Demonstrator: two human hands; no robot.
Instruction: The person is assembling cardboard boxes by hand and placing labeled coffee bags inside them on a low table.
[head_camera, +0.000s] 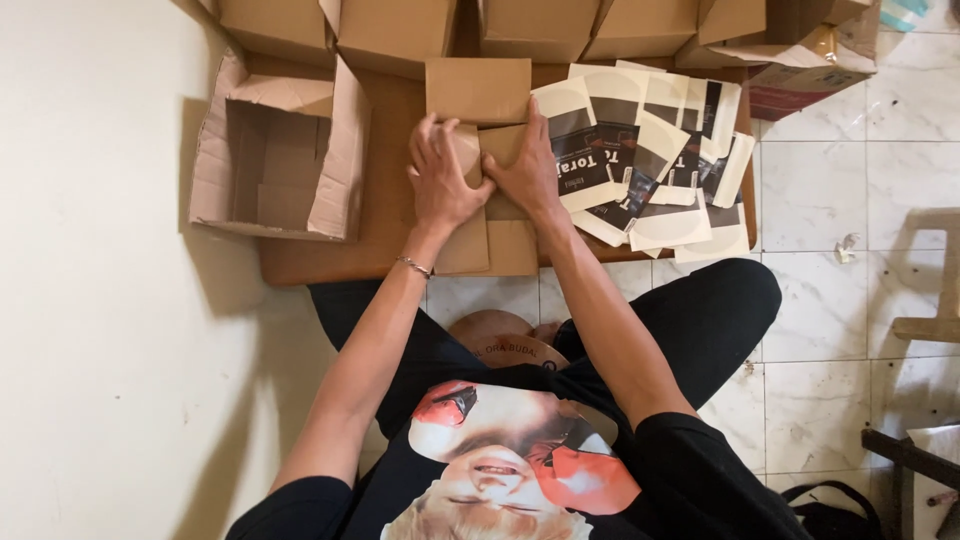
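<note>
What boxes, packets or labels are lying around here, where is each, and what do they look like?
Small cardboard box: under both hands, table centre, plain brown, flaps open.
Open carton: left, on its side, brown, empty inside.
Flat packets: fanned out right of the hands, cream with dark panels.
Row of cartons: along the far edge, brown.
</note>
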